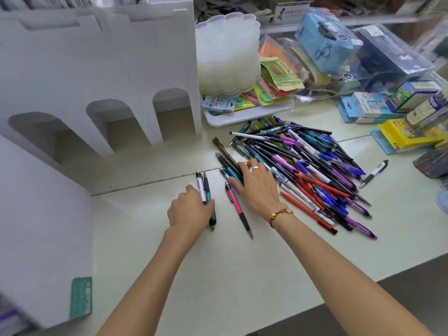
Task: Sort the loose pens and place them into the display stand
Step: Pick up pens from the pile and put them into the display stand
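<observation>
The stand point(101, 69) ran out of frame at the top and left, so its upper slots could not be seen; its three arched openings at the base were shadowed inside. A white panel point(43, 214) at the near left was cut off too, with a green label point(81, 297) on its edge too blurred to read.

The left hand point(189, 212) lay on the desk point(218, 275), its grip curled round a white pen point(200, 187) and a teal pen point(209, 202); the hand hid their middles. The right hand point(257, 187) rested with fingers spread on dark and teal pens at the left edge of the pile point(310, 170); what its fingertips touched was hard to tell. A pink pen point(238, 209) lay on the desk between the hands.

Behind the pile stood a stack of frosted tubs point(226, 57) in a tray point(242, 115) of packets. Boxed goods point(378, 59) crowded the right, blurred at the edge. A lone white pen point(374, 173) lay right of the pile.
</observation>
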Tool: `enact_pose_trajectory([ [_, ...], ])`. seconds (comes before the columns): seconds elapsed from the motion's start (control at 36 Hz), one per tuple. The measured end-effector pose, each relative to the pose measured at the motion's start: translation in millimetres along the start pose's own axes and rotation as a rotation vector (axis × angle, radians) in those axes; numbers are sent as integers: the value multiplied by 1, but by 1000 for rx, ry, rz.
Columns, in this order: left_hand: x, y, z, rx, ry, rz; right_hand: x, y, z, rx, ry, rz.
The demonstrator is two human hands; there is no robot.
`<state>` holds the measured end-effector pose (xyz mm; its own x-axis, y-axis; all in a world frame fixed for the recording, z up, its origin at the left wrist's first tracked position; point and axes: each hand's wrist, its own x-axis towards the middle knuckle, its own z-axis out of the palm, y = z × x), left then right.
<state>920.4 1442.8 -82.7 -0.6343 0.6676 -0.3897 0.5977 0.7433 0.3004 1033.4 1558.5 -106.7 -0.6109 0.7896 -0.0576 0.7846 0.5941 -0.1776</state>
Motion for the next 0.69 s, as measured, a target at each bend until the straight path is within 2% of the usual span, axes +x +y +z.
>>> enact_pose_trajectory([
  [0.22,-15,4,13,-231,-57,59,-68,-17,5,280,-47,133],
  [0.42,-25,28,20,-97,-7,76,-98,-13,3,578,-217,94],
  [0.5,-22,36,22,19,-20,141,-104,6,1,554,-190,117],
  [0.61,-23,30,23,187,-47,232,-116,33,-1,371,19,181],
  [0.69,-28,27,24,350,-38,259,-127,46,7,234,36,123],
])
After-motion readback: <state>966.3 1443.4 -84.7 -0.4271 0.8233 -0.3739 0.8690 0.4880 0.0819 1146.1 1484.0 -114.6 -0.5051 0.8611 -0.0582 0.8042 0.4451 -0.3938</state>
